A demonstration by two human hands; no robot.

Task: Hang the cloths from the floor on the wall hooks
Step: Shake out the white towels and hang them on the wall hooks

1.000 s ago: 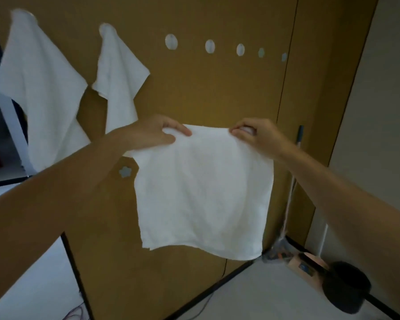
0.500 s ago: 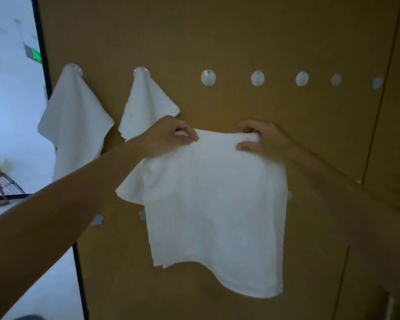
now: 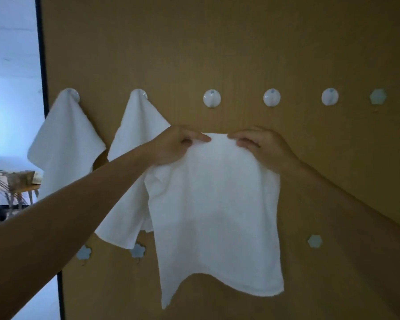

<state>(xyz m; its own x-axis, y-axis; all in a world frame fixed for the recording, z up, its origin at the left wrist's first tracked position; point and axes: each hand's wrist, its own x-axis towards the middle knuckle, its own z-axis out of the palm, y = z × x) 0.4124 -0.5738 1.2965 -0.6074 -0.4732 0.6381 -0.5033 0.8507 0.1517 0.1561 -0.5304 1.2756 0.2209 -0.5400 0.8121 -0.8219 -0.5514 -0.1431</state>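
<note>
Nearest, pinching the white cloth by its top edge with left hand and right hand, fingers of both curled snug on the fabric and set close together, likely to bunch a short span fit to slip over a peg; letting the rest hang free, partly over the second hung cloth. Farther back, lined up just beneath the bare third hook, probably the target; beyond, leaving the first hung cloth draped at the far left of the brown wall panel.
</note>
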